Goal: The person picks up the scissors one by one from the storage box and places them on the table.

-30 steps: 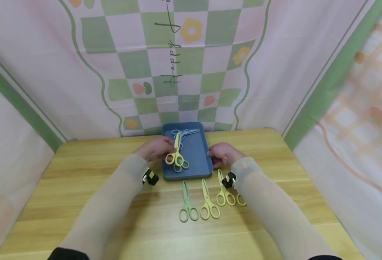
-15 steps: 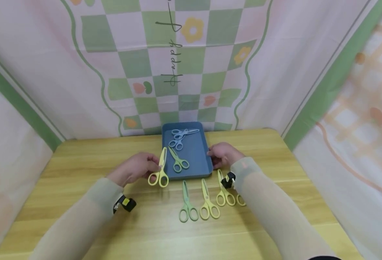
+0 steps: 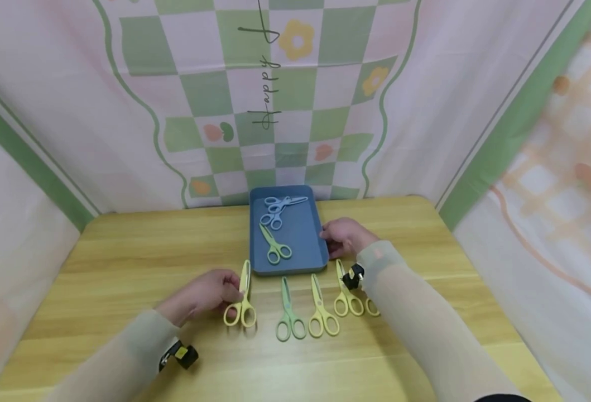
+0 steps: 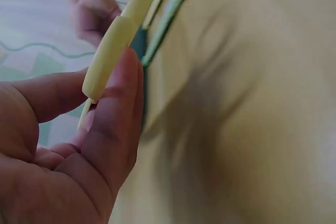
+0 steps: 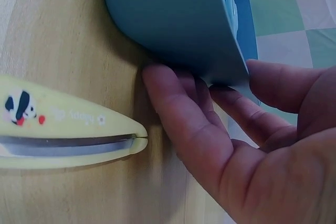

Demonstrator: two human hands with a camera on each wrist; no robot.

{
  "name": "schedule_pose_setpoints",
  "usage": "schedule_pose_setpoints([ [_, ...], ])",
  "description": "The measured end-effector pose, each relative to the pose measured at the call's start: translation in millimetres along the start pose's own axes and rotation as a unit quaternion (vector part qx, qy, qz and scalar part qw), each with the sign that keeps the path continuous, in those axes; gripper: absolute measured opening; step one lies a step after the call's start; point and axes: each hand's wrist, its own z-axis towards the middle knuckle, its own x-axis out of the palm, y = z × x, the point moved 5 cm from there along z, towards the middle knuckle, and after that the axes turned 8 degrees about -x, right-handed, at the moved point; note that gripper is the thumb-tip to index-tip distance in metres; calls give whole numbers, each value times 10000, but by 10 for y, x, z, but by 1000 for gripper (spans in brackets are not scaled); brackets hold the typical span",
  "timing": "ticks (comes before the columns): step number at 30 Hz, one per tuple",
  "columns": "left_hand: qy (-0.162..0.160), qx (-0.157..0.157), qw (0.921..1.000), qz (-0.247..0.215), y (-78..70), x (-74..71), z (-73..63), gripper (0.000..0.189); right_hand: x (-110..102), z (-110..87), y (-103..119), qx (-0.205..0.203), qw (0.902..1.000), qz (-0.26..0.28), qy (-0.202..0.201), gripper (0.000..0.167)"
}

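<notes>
Yellow scissors (image 3: 245, 302) are pinched between the thumb and fingers of my left hand (image 3: 208, 295), with the blades pointing away from me. In the left wrist view their yellow handle (image 4: 113, 53) shows above the wood, and a shadow falls apart from the hand. My right hand (image 3: 346, 237) grips the right side of a blue tray (image 3: 302, 237), thumb at the rim and fingers against the outer wall in the right wrist view. Inside the tray lie green scissors (image 3: 275, 245) and, farther back, overlapping light blue scissors (image 3: 278, 207).
In front of the tray, green scissors (image 3: 287, 307) and yellow scissors (image 3: 320, 306) lie in a row on the wooden table (image 3: 139, 245). More yellow scissors (image 3: 346, 293) sit near my right wrist, with another pair (image 3: 373, 308) partly under the sleeve. A patterned curtain (image 3: 295, 111) hangs behind.
My left hand has carried the yellow scissors from over the tray toward me and left, to a spot beside the green pair in the row. The right hand has stayed at the tray.
</notes>
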Motion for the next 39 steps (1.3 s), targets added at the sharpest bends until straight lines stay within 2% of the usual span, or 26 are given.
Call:
schedule_pose_setpoints([
  [5,-152,37,9999,19,165,113,31,15,6,7,6,0,10000,4,-3,40],
  [9,-385,93,9992,76,236,190,76,15,10,14,0,17,10000,-57,17,39],
  [13,-746,197,9965,311,232,227,82,14,5,8,1,6,9999,-107,38,38],
  [18,-1164,388,9874,996,175,270,39,14,8,-10,3,-4,9999,-126,44,40],
  [23,-1488,414,9725,1745,115,297,3,15,23,-37,16,-26,9999,-128,27,40],
  [27,-1628,397,9576,2343,77,319,-19,17,39,-36,20,-52,9999,-113,70,38],
  [32,-1751,396,9406,2882,26,341,-51,19,46,-25,24,-118,9997,-179,98,33],
  [39,-2058,534,9062,3654,-39,339,-65,22,40,-39,37,-154,9992,-350,84,25],
])
